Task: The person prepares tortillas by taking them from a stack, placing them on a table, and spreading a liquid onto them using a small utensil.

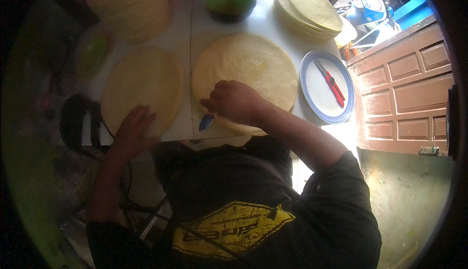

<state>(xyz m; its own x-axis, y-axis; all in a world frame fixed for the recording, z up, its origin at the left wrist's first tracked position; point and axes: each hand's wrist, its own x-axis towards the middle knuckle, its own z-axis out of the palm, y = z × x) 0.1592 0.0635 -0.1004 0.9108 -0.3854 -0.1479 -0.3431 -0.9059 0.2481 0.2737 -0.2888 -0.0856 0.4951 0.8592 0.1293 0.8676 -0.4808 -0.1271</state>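
Observation:
My right hand (pixel 236 101) is closed on a small tool with a blue end (pixel 206 122), which sticks out below the fingers; its kind I cannot tell. That hand is over the near left part of a round flat dough sheet (pixel 252 60), whose top has a glossy yellowish patch. Layers show at this sheet's near edge. Fingers spread, my left hand (pixel 135 132) rests on the near edge of another round dough sheet (pixel 144 86), further left on the white tiled table (pixel 187 122).
Tall dough-sheet stack (pixel 131 9) at back left; lower stack (pixel 310 11) at back right. Green bowl (pixel 231 4) between them, greenish dish (pixel 94 53) at left. Blue-rimmed plate (pixel 309 97) holds red-handled scissors (pixel 332 84). A dark object (pixel 73 122) is at the left edge.

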